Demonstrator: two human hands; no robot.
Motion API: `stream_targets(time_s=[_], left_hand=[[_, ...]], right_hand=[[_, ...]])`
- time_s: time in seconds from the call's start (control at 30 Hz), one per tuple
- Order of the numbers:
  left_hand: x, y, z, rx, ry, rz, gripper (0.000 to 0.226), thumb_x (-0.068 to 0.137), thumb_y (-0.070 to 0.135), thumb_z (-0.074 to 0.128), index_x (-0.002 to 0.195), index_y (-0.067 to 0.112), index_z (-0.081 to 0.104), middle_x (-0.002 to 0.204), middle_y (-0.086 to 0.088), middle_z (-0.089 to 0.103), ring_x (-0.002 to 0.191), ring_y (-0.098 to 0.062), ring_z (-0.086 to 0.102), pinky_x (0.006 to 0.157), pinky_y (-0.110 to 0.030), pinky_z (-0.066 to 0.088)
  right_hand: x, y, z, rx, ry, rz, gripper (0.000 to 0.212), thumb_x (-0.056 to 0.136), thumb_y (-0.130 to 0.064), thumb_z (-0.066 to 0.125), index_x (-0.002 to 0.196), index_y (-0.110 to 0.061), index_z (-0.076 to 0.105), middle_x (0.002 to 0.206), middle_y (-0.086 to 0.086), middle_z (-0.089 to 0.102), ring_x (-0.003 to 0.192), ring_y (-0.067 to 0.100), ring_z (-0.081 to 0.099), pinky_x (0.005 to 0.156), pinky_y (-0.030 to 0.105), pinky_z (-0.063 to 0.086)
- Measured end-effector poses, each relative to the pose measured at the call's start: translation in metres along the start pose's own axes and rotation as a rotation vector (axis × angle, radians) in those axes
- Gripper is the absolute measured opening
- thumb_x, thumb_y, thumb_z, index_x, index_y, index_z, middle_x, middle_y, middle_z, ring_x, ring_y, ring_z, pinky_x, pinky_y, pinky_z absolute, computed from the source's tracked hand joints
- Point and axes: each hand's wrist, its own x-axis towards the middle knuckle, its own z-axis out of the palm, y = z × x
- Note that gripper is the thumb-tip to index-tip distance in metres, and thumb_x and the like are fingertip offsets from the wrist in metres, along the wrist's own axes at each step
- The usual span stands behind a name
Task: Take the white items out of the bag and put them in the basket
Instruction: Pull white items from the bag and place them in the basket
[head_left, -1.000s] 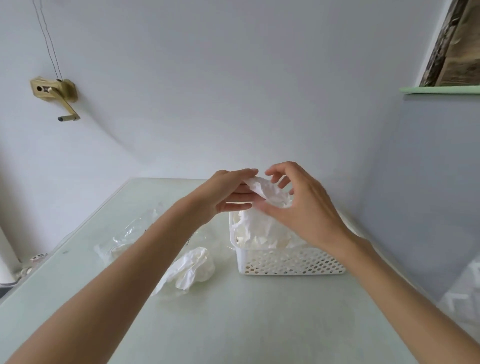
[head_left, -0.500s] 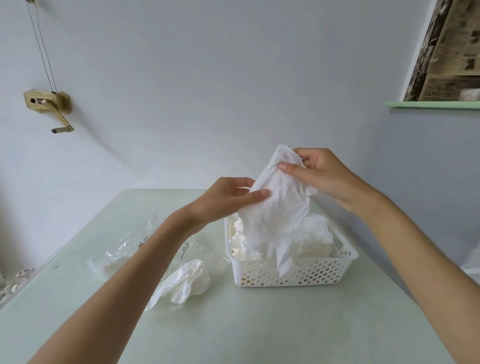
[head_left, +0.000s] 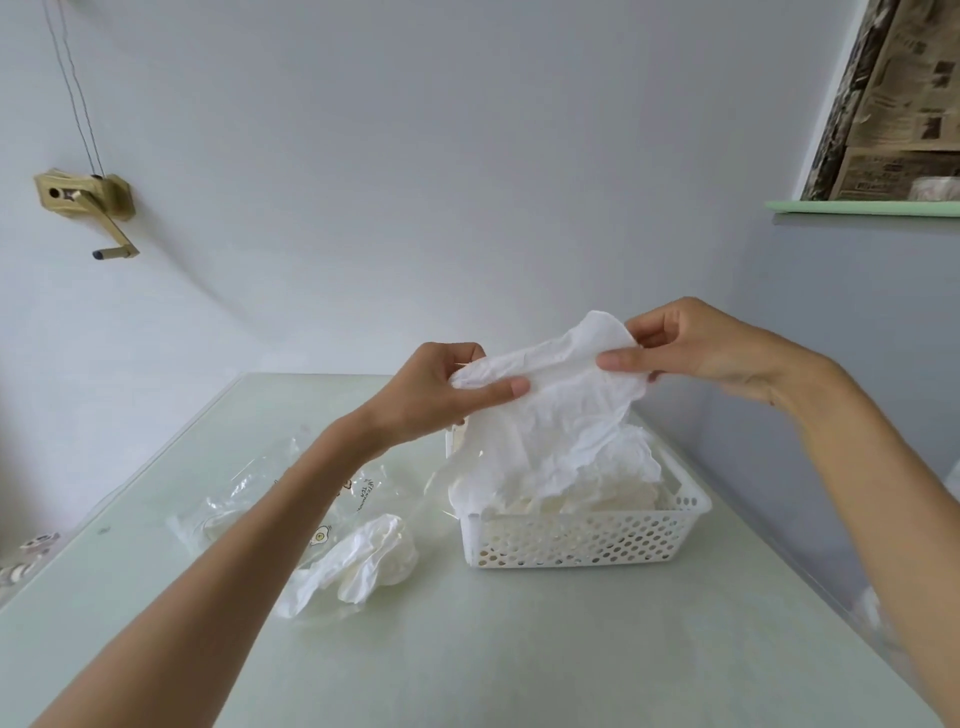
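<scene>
Head view, both hands (head_left: 441, 395) (head_left: 711, 348) pinching white sheet's (head_left: 561, 415) top edge above basket (head_left: 582, 540)

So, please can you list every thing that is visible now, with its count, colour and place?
white sheet: 1, white, held up over the basket
basket: 1, white, perforated, on the table, filled with white items
crumpled white item: 1, white, on the table left of the basket
plastic bag: 1, clear, on the table at left
table: 1, pale green
crank handle: 1, brass-coloured, on the wall at left
shelf: 1, green, upper right
left hand: 1, pinches the sheet's left edge
right hand: 1, pinches the sheet's right edge
</scene>
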Motion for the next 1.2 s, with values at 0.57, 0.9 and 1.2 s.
stream_targets(time_s=[0.57,0.9,1.2], left_hand=[[0.0,-0.024,-0.013,-0.077,0.021,-0.022,0.024,0.095,0.036,0.053,0.09,0.02,0.07,0.081,0.019,0.064,0.085,0.002,0.06,0.097,-0.03,0.05],[0.015,-0.011,-0.028,-0.085,0.49,-0.073,0.02,0.094,0.027,0.054,0.078,0.027,0.066,0.096,-0.003,0.068,0.096,-0.018,0.061,0.081,-0.029,0.043],[0.084,-0.045,0.039,0.457,0.472,-0.224,0.03,0.099,0.034,0.037,0.116,0.024,0.059,0.108,-0.006,0.065,0.1,-0.034,0.057,0.079,-0.034,0.04]], right_hand=[[0.017,-0.008,0.017,0.481,0.192,0.105,0.02,0.083,-0.023,0.07,0.101,-0.013,0.071,0.101,0.002,0.073,0.088,0.012,0.069,0.08,0.021,0.057],[0.02,-0.029,0.049,0.525,0.308,0.013,0.008,0.09,-0.023,0.064,0.09,-0.015,0.067,0.086,0.002,0.066,0.078,0.013,0.064,0.083,0.03,0.055],[0.031,0.051,0.08,0.827,0.535,0.235,0.013,0.096,-0.016,0.054,0.104,-0.005,0.057,0.086,0.005,0.058,0.048,0.007,0.064,0.05,0.018,0.051]])
